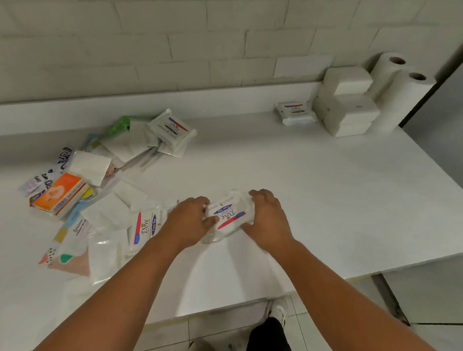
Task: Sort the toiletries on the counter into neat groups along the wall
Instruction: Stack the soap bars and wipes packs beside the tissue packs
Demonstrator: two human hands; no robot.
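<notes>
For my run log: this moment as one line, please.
left hand, right hand: grip Dove pack | mixed pile: unsorted | paper rolls: at wall

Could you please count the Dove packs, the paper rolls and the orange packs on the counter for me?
Dove packs: 4, counting the held pack
Paper rolls: 2
Orange packs: 1
Total: 7

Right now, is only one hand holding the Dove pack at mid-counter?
No, the left hand and the right hand both hold the Dove pack, one at each end.
</notes>
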